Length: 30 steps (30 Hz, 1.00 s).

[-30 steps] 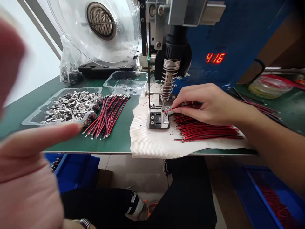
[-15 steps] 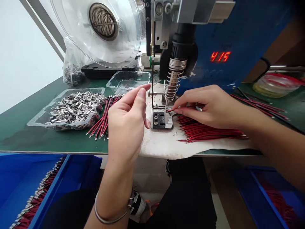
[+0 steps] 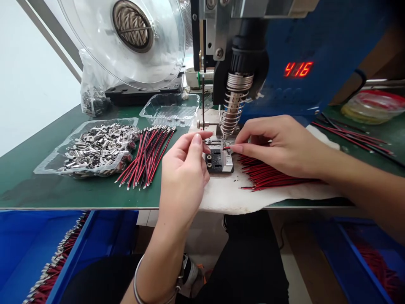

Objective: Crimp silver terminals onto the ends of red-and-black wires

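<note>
Head view: a red wire (image 3: 227, 147) is pinched by the right hand (image 3: 280, 145), apparently for steadiness at the metal block (image 3: 227, 161); for the left hand (image 3: 184, 173), any hold cannot be told.

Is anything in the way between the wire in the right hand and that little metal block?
Nothing visible: the right hand holds the wire with its end at the metal block. The left hand is on the block's other side, not between them.
</note>
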Each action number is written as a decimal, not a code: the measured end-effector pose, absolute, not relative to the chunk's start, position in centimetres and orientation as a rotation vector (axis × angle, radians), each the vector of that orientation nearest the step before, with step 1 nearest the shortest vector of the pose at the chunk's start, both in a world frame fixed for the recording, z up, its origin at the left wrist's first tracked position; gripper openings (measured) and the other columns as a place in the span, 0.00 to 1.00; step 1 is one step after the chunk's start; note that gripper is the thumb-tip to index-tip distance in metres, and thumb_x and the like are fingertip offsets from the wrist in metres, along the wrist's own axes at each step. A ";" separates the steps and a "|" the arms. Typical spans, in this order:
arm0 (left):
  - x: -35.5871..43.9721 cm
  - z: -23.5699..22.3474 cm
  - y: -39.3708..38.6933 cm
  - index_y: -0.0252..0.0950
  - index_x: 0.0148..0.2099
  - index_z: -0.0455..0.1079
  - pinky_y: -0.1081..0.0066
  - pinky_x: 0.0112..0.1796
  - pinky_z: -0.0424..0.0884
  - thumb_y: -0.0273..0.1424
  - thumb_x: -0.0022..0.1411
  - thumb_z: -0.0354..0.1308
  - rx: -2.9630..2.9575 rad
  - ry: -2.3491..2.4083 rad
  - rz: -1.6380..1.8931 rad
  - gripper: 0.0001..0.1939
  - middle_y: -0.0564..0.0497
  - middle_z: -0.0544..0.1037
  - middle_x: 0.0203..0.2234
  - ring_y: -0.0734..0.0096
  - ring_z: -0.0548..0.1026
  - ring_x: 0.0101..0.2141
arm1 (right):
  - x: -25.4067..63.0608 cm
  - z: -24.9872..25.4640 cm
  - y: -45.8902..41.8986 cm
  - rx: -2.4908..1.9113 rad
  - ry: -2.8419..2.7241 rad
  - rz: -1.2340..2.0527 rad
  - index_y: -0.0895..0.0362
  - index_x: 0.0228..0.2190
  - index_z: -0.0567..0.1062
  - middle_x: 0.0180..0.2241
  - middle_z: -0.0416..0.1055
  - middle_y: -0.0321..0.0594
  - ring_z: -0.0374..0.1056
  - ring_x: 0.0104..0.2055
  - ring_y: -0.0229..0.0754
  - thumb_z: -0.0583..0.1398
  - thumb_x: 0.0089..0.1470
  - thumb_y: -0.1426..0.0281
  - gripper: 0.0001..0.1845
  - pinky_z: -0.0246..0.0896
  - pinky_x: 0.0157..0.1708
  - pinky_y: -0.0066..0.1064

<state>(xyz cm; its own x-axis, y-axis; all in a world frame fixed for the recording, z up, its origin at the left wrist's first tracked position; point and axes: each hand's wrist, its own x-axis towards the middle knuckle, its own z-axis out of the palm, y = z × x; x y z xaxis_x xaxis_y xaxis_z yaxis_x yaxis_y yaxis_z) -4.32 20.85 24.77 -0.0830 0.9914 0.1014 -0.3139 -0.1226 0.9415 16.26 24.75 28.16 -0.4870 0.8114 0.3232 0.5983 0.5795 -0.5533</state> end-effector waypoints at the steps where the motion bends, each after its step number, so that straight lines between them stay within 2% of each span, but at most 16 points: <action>1: -4.4 24.7 20.8 0.37 0.45 0.82 0.78 0.16 0.53 0.29 0.76 0.61 1.047 0.967 1.475 0.07 0.52 0.73 0.33 0.83 0.55 0.19 | 16.2 28.2 24.6 -1.129 -2.240 0.514 0.52 0.31 0.81 0.26 0.74 0.37 0.63 0.26 0.41 0.66 0.66 0.45 0.24 0.57 0.31 0.39; 3: -4.3 24.5 20.8 0.38 0.50 0.79 0.77 0.17 0.55 0.28 0.75 0.63 1.108 1.007 1.481 0.05 0.51 0.78 0.37 0.83 0.59 0.19 | 16.0 28.3 24.5 -1.151 -2.213 0.539 0.53 0.31 0.82 0.26 0.75 0.37 0.63 0.25 0.40 0.66 0.65 0.43 0.26 0.56 0.29 0.38; 5: -4.3 24.5 21.0 0.39 0.53 0.75 0.76 0.17 0.56 0.28 0.74 0.66 1.152 1.041 1.489 0.08 0.50 0.81 0.39 0.83 0.60 0.19 | 15.9 28.3 24.3 -1.164 -2.190 0.550 0.53 0.31 0.83 0.25 0.75 0.37 0.62 0.24 0.39 0.67 0.64 0.44 0.25 0.55 0.28 0.38; 8: -4.5 24.4 21.2 0.38 0.48 0.74 0.75 0.18 0.55 0.32 0.74 0.69 1.198 1.048 1.496 0.08 0.50 0.83 0.40 0.84 0.60 0.19 | 15.7 28.2 24.2 -1.161 -2.162 0.554 0.53 0.31 0.85 0.24 0.75 0.37 0.62 0.23 0.38 0.68 0.64 0.49 0.21 0.54 0.27 0.37; 11: -4.9 24.3 21.2 0.37 0.42 0.78 0.75 0.18 0.52 0.34 0.71 0.72 1.218 1.061 1.457 0.08 0.53 0.79 0.32 0.84 0.59 0.19 | 15.6 28.1 24.2 -1.175 -2.110 0.573 0.54 0.31 0.86 0.21 0.72 0.34 0.60 0.21 0.37 0.68 0.63 0.49 0.21 0.53 0.25 0.37; 13: -5.0 24.3 21.1 0.38 0.40 0.81 0.75 0.19 0.50 0.33 0.70 0.73 1.211 1.091 1.424 0.07 0.56 0.72 0.24 0.82 0.57 0.19 | 15.6 28.0 24.1 -1.175 -2.082 0.580 0.54 0.30 0.85 0.19 0.71 0.33 0.58 0.20 0.36 0.70 0.62 0.47 0.24 0.51 0.24 0.36; 15: -5.1 24.4 21.0 0.38 0.40 0.82 0.75 0.19 0.47 0.34 0.70 0.73 1.215 1.123 1.406 0.06 0.58 0.66 0.20 0.81 0.55 0.19 | 15.5 27.9 24.1 -1.168 -2.072 0.581 0.55 0.29 0.85 0.19 0.71 0.33 0.58 0.20 0.35 0.71 0.60 0.45 0.25 0.50 0.23 0.36; 22: -4.8 24.6 20.9 0.39 0.38 0.85 0.73 0.19 0.46 0.34 0.67 0.74 1.280 1.165 1.390 0.05 0.57 0.67 0.19 0.80 0.55 0.19 | 15.4 27.8 24.0 -1.141 -2.098 0.556 0.54 0.30 0.83 0.24 0.75 0.37 0.64 0.24 0.39 0.70 0.63 0.47 0.24 0.55 0.27 0.38; 27: -4.8 24.5 20.9 0.40 0.38 0.85 0.74 0.19 0.46 0.33 0.67 0.74 1.287 1.181 1.392 0.05 0.57 0.66 0.18 0.80 0.54 0.19 | 15.5 27.6 23.9 -1.146 -2.090 0.525 0.53 0.30 0.83 0.24 0.74 0.35 0.63 0.23 0.38 0.69 0.64 0.59 0.13 0.54 0.27 0.37; 30: -4.7 24.5 20.9 0.40 0.38 0.85 0.74 0.19 0.47 0.33 0.67 0.74 1.292 1.205 1.387 0.05 0.57 0.67 0.18 0.80 0.55 0.19 | 15.5 27.7 23.8 -1.157 -2.066 0.494 0.54 0.30 0.83 0.22 0.73 0.33 0.61 0.22 0.36 0.68 0.62 0.62 0.11 0.53 0.26 0.36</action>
<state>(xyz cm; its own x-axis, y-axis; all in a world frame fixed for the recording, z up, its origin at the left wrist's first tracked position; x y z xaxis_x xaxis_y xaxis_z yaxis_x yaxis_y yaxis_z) -4.71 20.88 24.54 -0.0873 0.9835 0.1585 0.0191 -0.1575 0.9873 15.48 23.79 27.67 -0.3497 0.8499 0.3941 0.5800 0.5268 -0.6214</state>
